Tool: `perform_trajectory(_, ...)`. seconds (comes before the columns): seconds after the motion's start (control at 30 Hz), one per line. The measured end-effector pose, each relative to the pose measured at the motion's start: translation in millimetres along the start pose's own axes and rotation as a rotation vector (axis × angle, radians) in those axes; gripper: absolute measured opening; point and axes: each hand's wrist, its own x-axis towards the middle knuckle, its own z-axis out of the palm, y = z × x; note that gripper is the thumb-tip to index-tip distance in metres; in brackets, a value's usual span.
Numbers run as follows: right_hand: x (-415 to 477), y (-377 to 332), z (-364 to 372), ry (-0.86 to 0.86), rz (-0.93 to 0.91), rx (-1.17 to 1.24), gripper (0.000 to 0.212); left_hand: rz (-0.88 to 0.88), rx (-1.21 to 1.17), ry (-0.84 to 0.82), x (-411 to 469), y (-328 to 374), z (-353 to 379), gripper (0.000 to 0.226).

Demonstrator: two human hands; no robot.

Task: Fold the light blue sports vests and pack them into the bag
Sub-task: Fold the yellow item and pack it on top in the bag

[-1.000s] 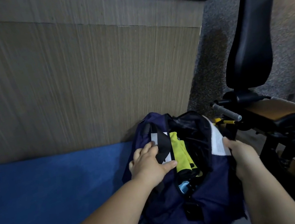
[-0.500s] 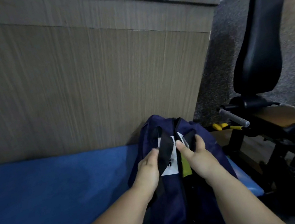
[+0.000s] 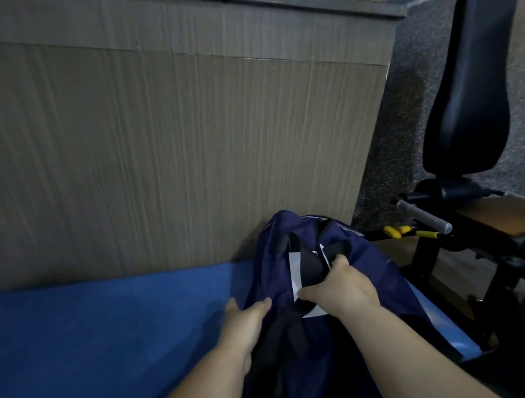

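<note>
Both hands have slid down the bag (image 3: 318, 356), which now sits shut on the blue bench (image 3: 88, 349), with the right hand (image 3: 342, 289) gripping its black straps (image 3: 309, 267) and the left hand (image 3: 245, 323) open on its side.

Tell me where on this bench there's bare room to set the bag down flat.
The blue bench pad lies bare from the left hand out to the picture's left edge, bordered behind by the wood-grain panel. The right end is crowded: the navy bag, gripped by the right hand, fills it, with the exercise machine just beyond.
</note>
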Motion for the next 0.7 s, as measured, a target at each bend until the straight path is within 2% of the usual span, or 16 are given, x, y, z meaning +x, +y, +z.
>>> perform_trajectory(0.07, -1, -3, 2, -0.035, -0.051, -0.029, 0.094, -0.015, 0.008, 0.001, 2, -5, -4, 0.075)
perform_trajectory(0.17, -5, -11, 5, -0.089, -0.159, -0.093, 0.098, -0.019, -0.11, -0.009, -4, -9, -14, 0.047)
perform_trajectory(0.37, -9, -46, 20, -0.218, -0.348, -0.243, 0.104, -0.017, -0.198, 0.117, -21, -25, -42, 0.049)
perform_trajectory(0.47, -12, -68, 32, -0.274, -0.453, -0.29, 0.104, -0.028, -0.151, 0.129, -34, -21, -65, 0.062)
perform_trajectory(0.57, -17, -87, 47, -0.314, -0.54, -0.311, 0.104, -0.057, -0.101, 0.157, -37, -15, -99, 0.051)
perform_trajectory(0.6, -19, -92, 51, -0.32, -0.569, -0.315, 0.103, -0.021, -0.061, 0.213, -34, -11, -112, 0.05)
perform_trajectory(0.7, -29, -106, 60, -0.317, -0.668, -0.349, 0.099, 0.203, 0.116, 0.432, -21, 13, -149, 0.076)
